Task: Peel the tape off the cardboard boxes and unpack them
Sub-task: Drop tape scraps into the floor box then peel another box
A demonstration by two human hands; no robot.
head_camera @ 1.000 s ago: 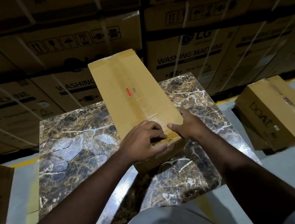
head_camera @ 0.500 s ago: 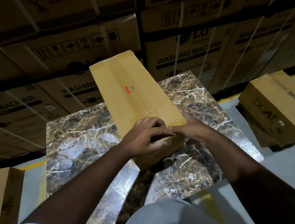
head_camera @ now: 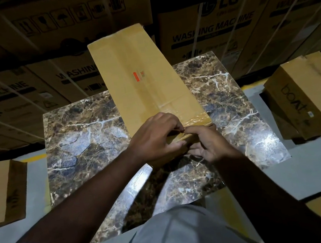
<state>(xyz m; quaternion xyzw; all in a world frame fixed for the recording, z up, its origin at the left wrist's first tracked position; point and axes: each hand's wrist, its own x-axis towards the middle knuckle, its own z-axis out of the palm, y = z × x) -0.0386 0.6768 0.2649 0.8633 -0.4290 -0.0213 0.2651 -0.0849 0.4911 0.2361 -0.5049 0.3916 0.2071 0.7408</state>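
The right hand (head_camera: 210,145) has slid under the near end of the long box (head_camera: 145,78) at frame centre on the marble bench (head_camera: 79,136). Left hand (head_camera: 158,140) fingers (head_camera: 174,127) curl there, pinching the tape (head_camera: 198,119); right fingers grip the edge.

Hands (head_camera: 180,139) cover box (head_camera: 145,76) near end; fingertip grip on tape unclear.
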